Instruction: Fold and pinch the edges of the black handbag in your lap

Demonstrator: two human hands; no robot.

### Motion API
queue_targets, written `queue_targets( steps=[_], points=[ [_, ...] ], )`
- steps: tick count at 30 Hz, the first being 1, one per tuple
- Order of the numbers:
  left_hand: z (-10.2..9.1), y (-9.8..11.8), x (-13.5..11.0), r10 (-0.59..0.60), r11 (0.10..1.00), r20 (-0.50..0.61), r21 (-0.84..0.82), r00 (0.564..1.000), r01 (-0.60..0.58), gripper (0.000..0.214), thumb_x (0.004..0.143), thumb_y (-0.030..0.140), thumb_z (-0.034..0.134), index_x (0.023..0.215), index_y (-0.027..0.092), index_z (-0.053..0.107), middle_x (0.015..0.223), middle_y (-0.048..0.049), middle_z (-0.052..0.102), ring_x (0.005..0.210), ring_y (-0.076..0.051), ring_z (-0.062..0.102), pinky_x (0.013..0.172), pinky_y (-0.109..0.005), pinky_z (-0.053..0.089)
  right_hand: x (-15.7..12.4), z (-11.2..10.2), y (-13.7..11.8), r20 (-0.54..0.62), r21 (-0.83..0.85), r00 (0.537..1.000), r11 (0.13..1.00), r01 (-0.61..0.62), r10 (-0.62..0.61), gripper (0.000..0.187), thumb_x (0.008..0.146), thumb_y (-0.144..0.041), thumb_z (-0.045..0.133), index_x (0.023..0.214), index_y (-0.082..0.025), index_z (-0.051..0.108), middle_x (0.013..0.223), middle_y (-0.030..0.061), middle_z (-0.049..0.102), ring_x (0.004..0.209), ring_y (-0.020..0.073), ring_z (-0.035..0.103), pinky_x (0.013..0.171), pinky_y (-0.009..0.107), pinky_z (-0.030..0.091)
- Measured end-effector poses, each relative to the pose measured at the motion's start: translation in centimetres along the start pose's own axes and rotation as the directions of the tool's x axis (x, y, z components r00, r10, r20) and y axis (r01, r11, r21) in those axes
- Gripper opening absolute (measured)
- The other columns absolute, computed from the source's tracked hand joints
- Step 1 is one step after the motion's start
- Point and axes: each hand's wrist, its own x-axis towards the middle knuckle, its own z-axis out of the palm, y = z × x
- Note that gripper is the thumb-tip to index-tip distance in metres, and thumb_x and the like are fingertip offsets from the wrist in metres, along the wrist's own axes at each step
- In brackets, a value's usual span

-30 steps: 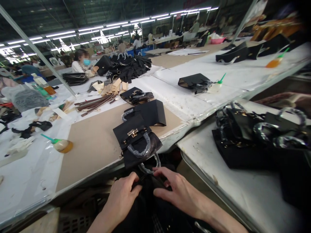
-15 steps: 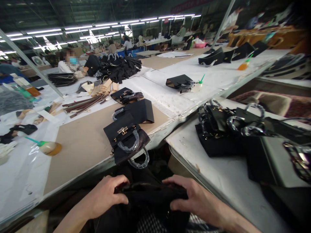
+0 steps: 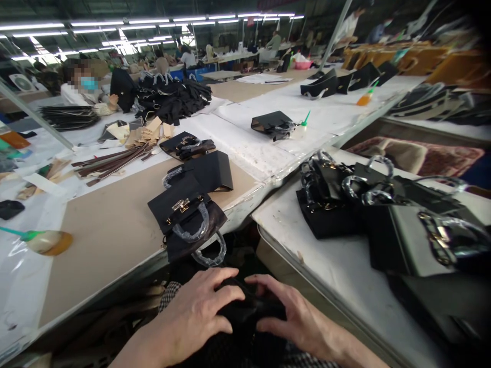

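In my lap, low in the head view, lies a dark, soft black bag piece (image 3: 245, 313); its exact shape is lost in shadow. My right hand (image 3: 286, 314) grips its right side, thumb in front and fingers behind. From the left, my left hand (image 3: 199, 309) curls over the same piece, thumb and fingers on either side of it. A narrow gap separates the two hands. Just beyond them, a black handbag (image 3: 178, 204) with a gold clasp and plastic-wrapped handles rests at the table edge, one handle hanging over.
More black handbags (image 3: 333, 199) crowd the right table. On the left table (image 3: 103, 225) are a glue bottle (image 3: 49, 242), brown strips (image 3: 111, 159) and another black bag (image 3: 215, 171). Across it, a masked person (image 3: 82, 87) sits beside a black heap (image 3: 172, 97). A pole (image 3: 36, 115) rises at left.
My left hand has moved right along the black bag piece, closer to my right hand. The right hand keeps its grip. The view has turned slightly, shifting the tables leftward.
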Motion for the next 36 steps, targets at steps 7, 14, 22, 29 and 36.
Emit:
queue_targets(
  steps=[7,14,22,29,36],
  points=[
    [1.0,-0.3,1.8,-0.065,0.990,0.045,0.124,0.997,0.059,0.020,0.090,0.038,0.073,0.091,0.019,0.077,0.120,-0.0061,0.069,0.109,-0.029,0.063,0.095,-0.044,0.052,-0.1,-0.4,0.6,-0.031,0.019,1.000,1.000,0.005,-0.004,0.046,0.085,-0.020,0.073,0.127,-0.034,0.062,0.120,-0.0027,0.067,0.110,0.0206,0.061,0.098,0.030,0.046],
    [0.5,-0.9,0.8,-0.327,0.910,-0.097,-0.300,0.940,0.286,0.007,0.092,0.026,0.070,0.088,0.025,0.064,0.135,0.0036,0.062,0.121,-0.019,0.062,0.103,-0.026,0.045,0.6,-0.8,2.0,-0.042,0.077,0.997,0.995,0.065,-0.062,0.030,0.093,-0.044,0.069,0.120,-0.031,0.069,0.104,-0.0006,0.067,0.096,0.0204,0.063,0.083,0.030,0.047],
    [0.8,-1.6,1.7,-0.349,0.878,-0.072,-0.375,0.934,0.298,0.015,0.090,0.021,0.069,0.079,0.024,0.059,0.123,0.0061,0.066,0.112,-0.016,0.064,0.097,-0.023,0.042,0.6,-0.3,2.9,-0.106,0.087,0.993,0.995,0.058,-0.048,0.034,0.098,-0.052,0.059,0.118,-0.029,0.074,0.092,0.0006,0.061,0.084,0.0178,0.060,0.072,0.028,0.043],
    [0.7,-1.7,2.8,-0.374,0.864,-0.121,-0.404,0.919,0.299,0.021,0.090,0.021,0.065,0.071,0.022,0.056,0.107,0.0049,0.070,0.098,-0.015,0.066,0.090,-0.024,0.043,0.7,-0.1,2.4,-0.138,0.089,0.990,0.996,0.023,-0.010,0.034,0.100,-0.052,0.056,0.115,-0.029,0.076,0.087,0.0003,0.059,0.082,0.0172,0.060,0.071,0.027,0.043],
    [0.6,-1.7,3.7,-0.415,0.875,-0.160,-0.341,0.896,0.344,0.024,0.087,0.023,0.065,0.066,0.021,0.054,0.086,0.0035,0.069,0.082,-0.015,0.065,0.077,-0.026,0.042,0.8,0.5,2.3,-0.193,0.078,0.981,0.997,-0.009,0.024,0.035,0.101,-0.050,0.054,0.105,-0.026,0.078,0.085,0.0009,0.060,0.080,0.0168,0.061,0.070,0.027,0.043]
  ],
)
